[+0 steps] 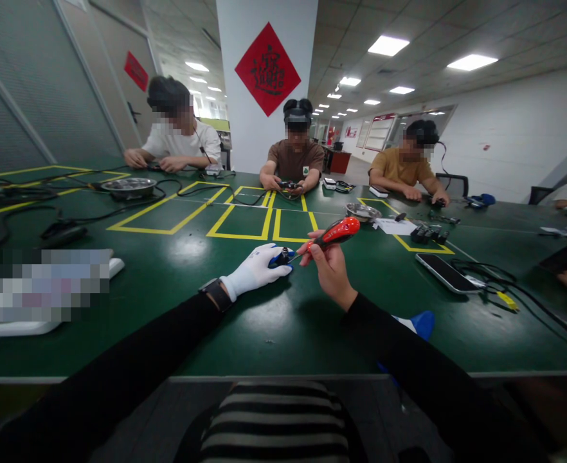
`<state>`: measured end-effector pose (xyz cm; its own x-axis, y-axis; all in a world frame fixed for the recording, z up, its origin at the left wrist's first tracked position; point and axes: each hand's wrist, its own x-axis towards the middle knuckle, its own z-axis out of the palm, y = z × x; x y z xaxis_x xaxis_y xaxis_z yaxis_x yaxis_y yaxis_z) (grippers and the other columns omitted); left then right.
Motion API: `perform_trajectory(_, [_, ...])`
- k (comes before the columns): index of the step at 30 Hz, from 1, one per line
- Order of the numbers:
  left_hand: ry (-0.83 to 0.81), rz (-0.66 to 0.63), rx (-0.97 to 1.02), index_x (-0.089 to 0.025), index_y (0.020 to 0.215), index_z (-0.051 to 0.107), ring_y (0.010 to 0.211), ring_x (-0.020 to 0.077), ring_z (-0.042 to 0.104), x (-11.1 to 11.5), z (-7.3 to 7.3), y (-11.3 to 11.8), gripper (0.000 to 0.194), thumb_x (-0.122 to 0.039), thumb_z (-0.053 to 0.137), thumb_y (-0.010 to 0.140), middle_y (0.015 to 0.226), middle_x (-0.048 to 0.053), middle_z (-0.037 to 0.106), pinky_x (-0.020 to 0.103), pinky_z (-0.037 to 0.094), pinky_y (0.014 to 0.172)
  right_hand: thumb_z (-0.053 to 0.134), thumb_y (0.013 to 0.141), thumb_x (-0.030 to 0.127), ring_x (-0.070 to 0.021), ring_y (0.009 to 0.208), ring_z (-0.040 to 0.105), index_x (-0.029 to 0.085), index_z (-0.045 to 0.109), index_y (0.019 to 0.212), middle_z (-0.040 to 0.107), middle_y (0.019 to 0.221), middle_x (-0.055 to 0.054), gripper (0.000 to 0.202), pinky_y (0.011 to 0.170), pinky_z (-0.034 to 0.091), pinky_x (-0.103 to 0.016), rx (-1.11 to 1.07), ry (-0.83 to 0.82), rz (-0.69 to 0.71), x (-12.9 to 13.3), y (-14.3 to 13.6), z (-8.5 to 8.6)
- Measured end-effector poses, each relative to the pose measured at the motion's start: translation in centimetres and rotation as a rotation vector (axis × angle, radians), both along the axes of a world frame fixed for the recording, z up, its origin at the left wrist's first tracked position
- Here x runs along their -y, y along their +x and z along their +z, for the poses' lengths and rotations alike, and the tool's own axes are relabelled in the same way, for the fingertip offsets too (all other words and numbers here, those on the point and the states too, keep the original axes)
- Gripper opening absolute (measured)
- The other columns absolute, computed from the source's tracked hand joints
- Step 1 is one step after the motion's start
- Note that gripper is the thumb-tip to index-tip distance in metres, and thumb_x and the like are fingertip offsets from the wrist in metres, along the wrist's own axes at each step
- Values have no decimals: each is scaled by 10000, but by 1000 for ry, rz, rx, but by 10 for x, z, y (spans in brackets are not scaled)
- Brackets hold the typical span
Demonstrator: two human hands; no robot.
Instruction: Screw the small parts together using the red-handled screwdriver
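Note:
My left hand (257,270), in a white glove with blue fingertips, is closed round a small black part (282,257) just above the green table (206,334). What kind of part it is I cannot make out. My bare right hand (330,267) grips a screwdriver (339,231) with a red and black handle. Its thin shaft slants down to the left, and the tip is at or very near the black part; whether they touch is too small to tell.
A phone (446,273) and black cables (519,283) lie to the right. Beside my right forearm is a blue-and-white glove (422,325). Metal bowls (363,212) and black parts (428,233) stand farther back. Yellow tape (238,236) marks the table. Several people sit around it.

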<state>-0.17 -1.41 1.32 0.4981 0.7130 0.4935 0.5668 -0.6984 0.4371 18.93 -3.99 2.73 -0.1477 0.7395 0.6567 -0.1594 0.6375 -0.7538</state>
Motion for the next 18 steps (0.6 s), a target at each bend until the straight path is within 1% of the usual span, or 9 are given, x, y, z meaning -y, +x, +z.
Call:
perform_trajectory(4, [-67, 22, 35, -184, 859, 656, 778, 191, 570, 0, 1, 0, 245, -422, 635, 804, 810, 10, 629, 293, 452, 726, 566, 912, 383, -105, 570, 609, 233, 498, 1087, 664, 803, 20, 240, 576, 502, -262, -34, -40, 23, 0, -1, 2])
perform_trajectory(7, [-105, 30, 37, -180, 857, 661, 772, 189, 568, 0, 0, 0, 254, -426, 639, 797, 804, 10, 630, 295, 455, 731, 611, 883, 370, -98, 528, 610, 249, 470, 1102, 680, 810, 31, 287, 538, 506, -247, -103, -109, 47, -2, -1, 4])
perform_trajectory(10, [-94, 43, 38, -184, 874, 670, 801, 198, 570, -1, -2, 0, 257, -426, 632, 800, 816, 15, 632, 303, 457, 755, 639, 861, 348, -101, 579, 639, 259, 462, 1162, 684, 856, 24, 360, 588, 536, -256, -155, -178, 89, -5, 0, 5])
perform_trajectory(12, [-72, 54, 35, -188, 859, 671, 808, 201, 570, -1, -3, 0, 244, -422, 631, 802, 810, 16, 630, 303, 456, 759, 601, 882, 358, -110, 638, 658, 270, 457, 1214, 681, 919, 7, 373, 639, 553, -279, -178, -218, 144, -6, 0, 6])
perform_trajectory(14, [-53, 63, 29, -192, 836, 668, 806, 204, 569, -1, -3, 0, 234, -421, 635, 801, 795, 14, 627, 302, 453, 755, 558, 903, 374, -120, 679, 666, 274, 455, 1244, 678, 961, -10, 369, 671, 560, -298, -192, -240, 171, -8, 0, 5])
perform_trajectory(16, [-46, 61, 24, -195, 840, 670, 818, 208, 572, -1, -3, -1, 229, -419, 637, 803, 795, 13, 633, 304, 452, 767, 571, 895, 378, -116, 662, 659, 264, 477, 1222, 680, 966, -17, 359, 651, 554, -286, -191, -241, 133, -8, 0, 5])
perform_trajectory(18, [-50, 50, 25, -197, 874, 680, 835, 210, 578, 0, -1, -1, 230, -413, 631, 811, 811, 15, 644, 310, 454, 792, 634, 856, 366, -102, 610, 636, 257, 503, 1150, 679, 1002, -19, 341, 590, 535, -262, -177, -219, 58, -9, 0, 5])
